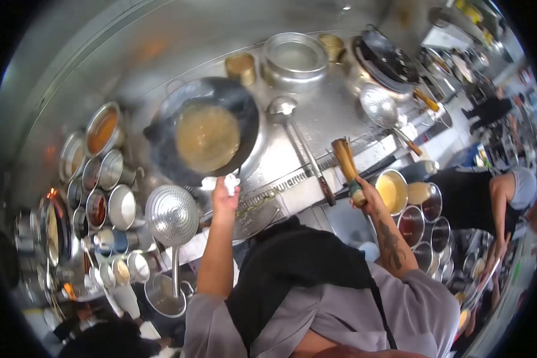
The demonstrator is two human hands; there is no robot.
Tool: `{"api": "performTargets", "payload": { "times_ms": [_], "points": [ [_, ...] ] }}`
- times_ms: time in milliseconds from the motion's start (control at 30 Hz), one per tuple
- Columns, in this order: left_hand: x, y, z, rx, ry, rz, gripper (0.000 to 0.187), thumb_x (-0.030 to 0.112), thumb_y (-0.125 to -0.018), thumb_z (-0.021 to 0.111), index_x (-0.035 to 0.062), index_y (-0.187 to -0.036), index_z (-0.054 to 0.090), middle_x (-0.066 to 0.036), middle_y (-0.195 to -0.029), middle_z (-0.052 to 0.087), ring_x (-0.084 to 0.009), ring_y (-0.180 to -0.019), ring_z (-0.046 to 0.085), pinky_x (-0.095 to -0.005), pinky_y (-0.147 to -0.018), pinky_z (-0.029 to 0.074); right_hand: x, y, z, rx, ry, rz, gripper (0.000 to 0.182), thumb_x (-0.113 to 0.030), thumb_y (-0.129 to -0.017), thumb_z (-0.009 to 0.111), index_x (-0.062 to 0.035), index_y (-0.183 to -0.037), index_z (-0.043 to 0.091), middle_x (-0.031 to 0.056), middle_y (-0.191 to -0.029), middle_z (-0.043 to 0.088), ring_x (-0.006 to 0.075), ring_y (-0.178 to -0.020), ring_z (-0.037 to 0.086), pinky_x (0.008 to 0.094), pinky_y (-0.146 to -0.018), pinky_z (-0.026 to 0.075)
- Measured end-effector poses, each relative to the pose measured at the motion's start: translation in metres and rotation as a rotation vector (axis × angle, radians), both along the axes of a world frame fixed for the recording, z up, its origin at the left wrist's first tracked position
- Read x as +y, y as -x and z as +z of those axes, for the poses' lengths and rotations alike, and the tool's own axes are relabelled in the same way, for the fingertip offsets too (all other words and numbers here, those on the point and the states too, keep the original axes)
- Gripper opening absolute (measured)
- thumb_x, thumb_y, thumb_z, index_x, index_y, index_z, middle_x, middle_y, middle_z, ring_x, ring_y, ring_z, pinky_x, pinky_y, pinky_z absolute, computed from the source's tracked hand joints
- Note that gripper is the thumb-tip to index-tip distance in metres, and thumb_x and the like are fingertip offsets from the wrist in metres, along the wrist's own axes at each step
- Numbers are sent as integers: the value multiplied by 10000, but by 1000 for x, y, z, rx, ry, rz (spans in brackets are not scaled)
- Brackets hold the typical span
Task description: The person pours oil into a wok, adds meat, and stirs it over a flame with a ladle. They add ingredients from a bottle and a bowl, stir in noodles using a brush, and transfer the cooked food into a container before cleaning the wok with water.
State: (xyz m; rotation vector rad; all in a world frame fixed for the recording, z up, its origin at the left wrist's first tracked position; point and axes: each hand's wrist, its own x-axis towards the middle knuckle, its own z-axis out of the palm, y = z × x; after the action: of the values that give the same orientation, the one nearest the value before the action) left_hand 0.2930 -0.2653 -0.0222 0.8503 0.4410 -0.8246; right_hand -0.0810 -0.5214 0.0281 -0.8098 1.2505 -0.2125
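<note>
A black wok (164, 155) sits on the stove with cloudy brown liquid (206, 137) in its bottom. At its near edge, my left hand (225, 194) is closed on a folded white cloth (212, 182) pressed against the rim. My right hand (370, 198) grips a bamboo wok brush (343, 158) by its lower end, bristles pointing up and away, above the stove's front edge. Between wok and brush lies a long-handled ladle (301, 140) on the steel top. A perforated strainer (172, 216) rests left of my left forearm.
A steel pot (295, 59) stands at the back between two tins. Several sauce containers (104, 128) crowd the left. More tubs, including one of yellow liquid (391, 192), stand at right. Another skimmer (379, 106) lies back right. A co-worker (501, 197) stands at the far right.
</note>
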Motion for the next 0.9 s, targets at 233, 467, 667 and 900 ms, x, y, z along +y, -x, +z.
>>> {"api": "performTargets", "payload": {
  "times_ms": [233, 467, 667, 900],
  "points": [
    [71, 3, 45, -211, -159, -78, 65, 181, -833, 568, 126, -854, 539, -8, -685, 570, -142, -548, 544, -265, -368, 346, 14, -28, 75, -169, 263, 98, 346, -378, -920, 553, -50, -1029, 573, 75, -669, 583, 202, -431, 563, 305, -340, 426],
    [85, 10, 102, -361, -386, -109, 93, 166, -811, 582, 92, -833, 530, -39, -656, 547, -157, -489, 540, -271, -332, 329, 26, -119, 103, -320, 121, 214, 387, -347, -919, 572, -44, -1159, 550, 67, -722, 565, 198, -464, 576, 318, -377, 481],
    [62, 17, 145, -489, -488, -103, 109, 158, -804, 587, 65, -835, 538, -64, -668, 577, -156, -478, 556, -257, -313, 316, 76, -196, 111, -394, 8, 674, 384, -367, -934, 546, -83, -1192, 546, 78, -740, 596, 185, -469, 592, 294, -353, 469],
    [18, 23, 172, -893, -595, -5, 127, 56, -752, 565, 17, -867, 528, -60, -728, 568, -144, -550, 556, -276, -435, 407, 88, -293, 120, -461, 1, 842, 347, -378, -942, 526, -65, -1090, 511, 95, -652, 564, 202, -446, 578, 297, -312, 430]
  ]
}}
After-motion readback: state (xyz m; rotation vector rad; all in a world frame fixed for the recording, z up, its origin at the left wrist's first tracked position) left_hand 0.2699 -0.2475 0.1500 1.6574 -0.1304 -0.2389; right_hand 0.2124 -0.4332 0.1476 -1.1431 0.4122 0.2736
